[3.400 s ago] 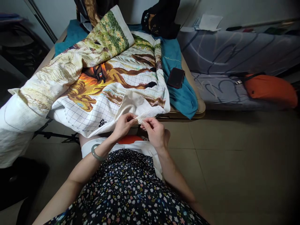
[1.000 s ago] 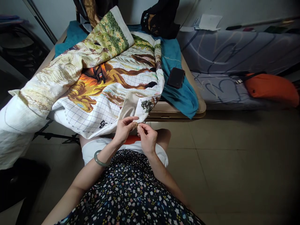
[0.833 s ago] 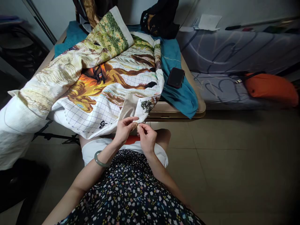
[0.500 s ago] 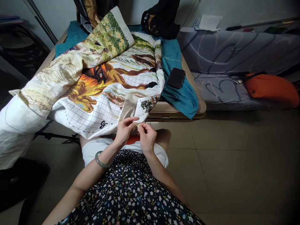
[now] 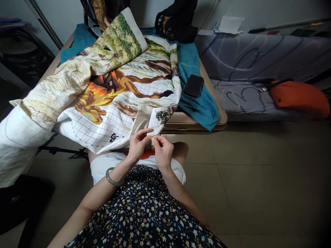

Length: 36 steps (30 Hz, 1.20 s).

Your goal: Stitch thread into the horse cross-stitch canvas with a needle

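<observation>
A large cross-stitch cloth (image 5: 121,117), white with a printed grid and stitched brown, orange and green patterns, spreads over the table and hangs towards my lap. My left hand (image 5: 138,144) is closed in a pinch at the cloth's near edge, by a folded beige flap. Close against it, my right hand (image 5: 162,150) pinches with thumb and forefinger at the same spot. Whatever lies between the fingertips is too small to make out. The left part of the cloth is rolled up and droops off the table's left side.
A teal cloth (image 5: 191,62) covers the table (image 5: 222,119), with a dark phone (image 5: 193,85) lying on it. Dark bags (image 5: 176,24) stand at the back. Right of the table is a grey patterned sofa (image 5: 232,96) with an orange bag (image 5: 300,98).
Both hands stay almost in place, fingertips still together at the cloth's edge. The view has shifted very slightly.
</observation>
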### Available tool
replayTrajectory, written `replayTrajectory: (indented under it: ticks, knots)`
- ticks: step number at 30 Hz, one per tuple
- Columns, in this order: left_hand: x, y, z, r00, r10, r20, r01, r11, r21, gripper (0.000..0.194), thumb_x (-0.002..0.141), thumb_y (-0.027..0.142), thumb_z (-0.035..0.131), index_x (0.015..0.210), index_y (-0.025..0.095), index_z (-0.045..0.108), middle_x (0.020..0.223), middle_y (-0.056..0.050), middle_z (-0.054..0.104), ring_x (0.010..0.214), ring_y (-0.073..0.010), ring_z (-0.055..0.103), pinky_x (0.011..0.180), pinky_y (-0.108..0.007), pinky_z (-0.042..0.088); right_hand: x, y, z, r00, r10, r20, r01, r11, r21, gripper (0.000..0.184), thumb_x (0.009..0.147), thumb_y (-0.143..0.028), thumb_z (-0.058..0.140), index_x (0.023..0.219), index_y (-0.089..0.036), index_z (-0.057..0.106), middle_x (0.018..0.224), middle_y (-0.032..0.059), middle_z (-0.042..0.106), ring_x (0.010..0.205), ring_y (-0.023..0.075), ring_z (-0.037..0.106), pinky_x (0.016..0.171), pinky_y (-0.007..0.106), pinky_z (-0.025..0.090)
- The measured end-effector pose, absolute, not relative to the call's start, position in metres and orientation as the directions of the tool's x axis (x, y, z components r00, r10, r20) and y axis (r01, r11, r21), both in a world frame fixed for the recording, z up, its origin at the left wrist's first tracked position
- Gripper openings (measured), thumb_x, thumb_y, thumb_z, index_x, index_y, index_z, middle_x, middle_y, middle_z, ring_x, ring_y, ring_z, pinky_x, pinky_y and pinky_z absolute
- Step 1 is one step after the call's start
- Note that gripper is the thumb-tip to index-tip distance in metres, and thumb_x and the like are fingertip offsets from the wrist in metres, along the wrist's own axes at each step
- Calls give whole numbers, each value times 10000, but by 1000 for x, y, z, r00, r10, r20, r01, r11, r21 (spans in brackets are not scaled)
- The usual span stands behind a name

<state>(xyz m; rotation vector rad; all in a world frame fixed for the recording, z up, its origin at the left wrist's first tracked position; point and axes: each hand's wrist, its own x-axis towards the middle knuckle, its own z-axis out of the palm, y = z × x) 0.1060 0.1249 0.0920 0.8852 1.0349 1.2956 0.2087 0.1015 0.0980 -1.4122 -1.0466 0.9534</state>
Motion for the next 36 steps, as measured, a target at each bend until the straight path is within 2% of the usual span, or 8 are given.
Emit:
replayTrajectory:
  ticks: [7,12,21,29,36]
  knots:
    - [107,125,94,-14,990,-137,-385,121,915,341,707,327,762,993,146,722,635,32,511,535,-58,373,510,-217,303,214,104,94,250,967,35,117,6,-993,260,830,-408,603,820,-159,676,659,9,639,562,124,543,559,252,489]
    - [109,123,96,-19,994,-111,-349,98,932,334,720,334,757,986,136,721,618,35,508,545,-62,377,522,-219,303,212,104,97,272,962,-3,72,-23,-997,249,816,-400,609,808,-159,668,633,1,626,536,119,538,524,244,485]
    - [111,123,93,-61,994,-90,-376,61,925,342,725,290,743,1039,161,705,705,11,572,579,-71,406,532,-218,330,212,102,103,265,964,-14,62,-31,-998,241,803,-381,612,819,-149,673,634,4,622,515,108,531,511,239,493]
    - [112,121,90,-85,994,-62,-312,33,950,351,735,307,740,1053,161,713,792,-24,630,630,-88,462,568,-224,375,212,104,102,277,960,-52,23,-60,-998,235,781,-372,625,814,-144,669,633,10,634,510,113,544,501,241,490]
    - [111,122,90,-48,995,-86,-375,62,925,353,736,313,741,1048,152,706,656,26,554,563,-68,420,536,-211,348,212,105,98,278,960,11,84,-13,-996,236,807,-391,617,801,-159,659,651,2,643,532,117,552,535,247,500]
